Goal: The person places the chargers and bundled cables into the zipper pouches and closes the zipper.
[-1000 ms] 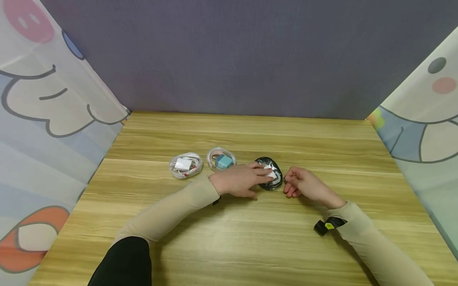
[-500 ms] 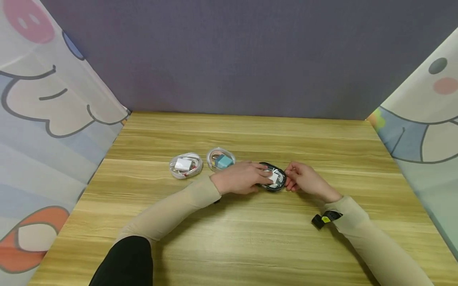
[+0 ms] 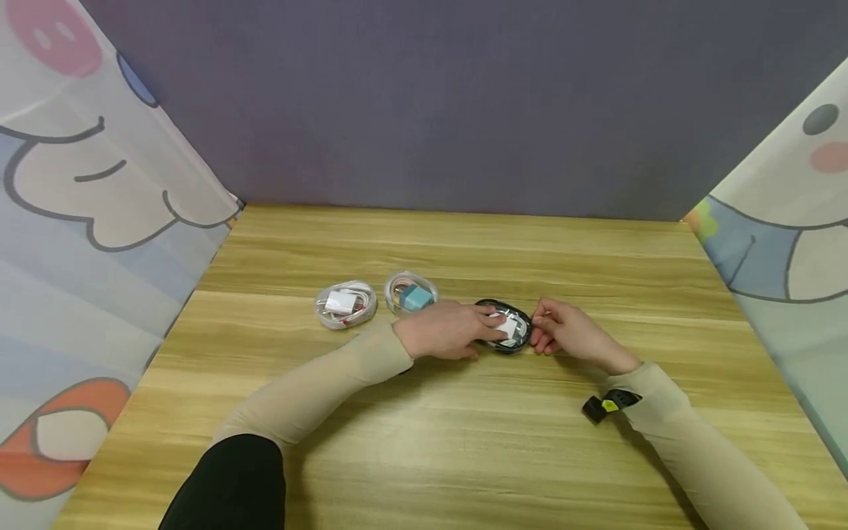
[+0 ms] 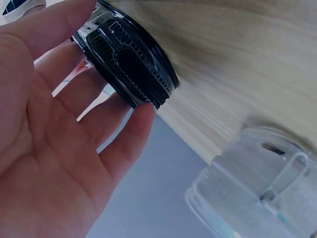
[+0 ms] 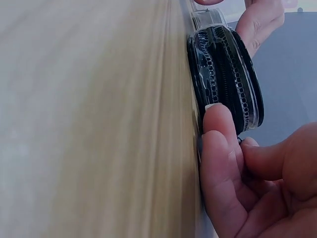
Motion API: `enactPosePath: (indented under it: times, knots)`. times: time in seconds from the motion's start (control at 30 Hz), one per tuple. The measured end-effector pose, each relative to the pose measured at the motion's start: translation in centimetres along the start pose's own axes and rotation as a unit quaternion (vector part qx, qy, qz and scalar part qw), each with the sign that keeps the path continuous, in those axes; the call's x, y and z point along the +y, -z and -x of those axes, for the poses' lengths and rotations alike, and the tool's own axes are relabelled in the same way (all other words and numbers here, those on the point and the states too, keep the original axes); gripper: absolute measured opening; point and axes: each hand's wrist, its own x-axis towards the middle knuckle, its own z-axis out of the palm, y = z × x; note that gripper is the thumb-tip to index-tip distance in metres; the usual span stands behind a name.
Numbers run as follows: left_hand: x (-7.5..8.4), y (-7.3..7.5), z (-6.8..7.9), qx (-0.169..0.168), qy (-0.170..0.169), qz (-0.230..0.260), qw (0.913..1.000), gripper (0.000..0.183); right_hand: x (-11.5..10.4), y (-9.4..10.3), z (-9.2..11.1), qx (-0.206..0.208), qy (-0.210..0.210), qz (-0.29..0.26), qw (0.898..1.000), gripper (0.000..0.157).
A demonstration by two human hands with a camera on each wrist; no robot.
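Observation:
A small oval zippered pouch [image 3: 511,329] with black edging and a clear top lies toward the right of the table. A white charger plug and a pale cable show inside. My left hand [image 3: 450,330] holds the pouch from the left, fingers over its top and thumb at the near side. Black zipper tape [image 5: 224,74] runs round the pouch's side. At its right end, my right hand [image 3: 566,333] pinches the small zipper pull between thumb and fingers; the pull is mostly hidden. In the left wrist view, the zipped side [image 4: 131,62] faces the camera.
Two more clear pouches lie to the left on the wooden table [image 3: 464,456]. One [image 3: 346,304] has a white charger and cable, the other [image 3: 409,293] a teal charger with a pinkish cable. A grey panel [image 3: 457,110] stands behind the table, with cartoon-printed curtains on both sides.
The black-edged pouch has turned from slanting to lying more crosswise. My right hand has moved up to its right end, and the left fingers have closed in on it.

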Motion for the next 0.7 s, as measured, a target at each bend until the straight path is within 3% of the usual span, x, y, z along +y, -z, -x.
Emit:
enactPosePath:
  times: [0.7]
  knots:
    - [0.40,-0.15,-0.13,-0.012,0.017,-0.003,0.9998,0.057,0.11,0.12,0.41,-0.006,0.007,-0.005,1.000,0.013]
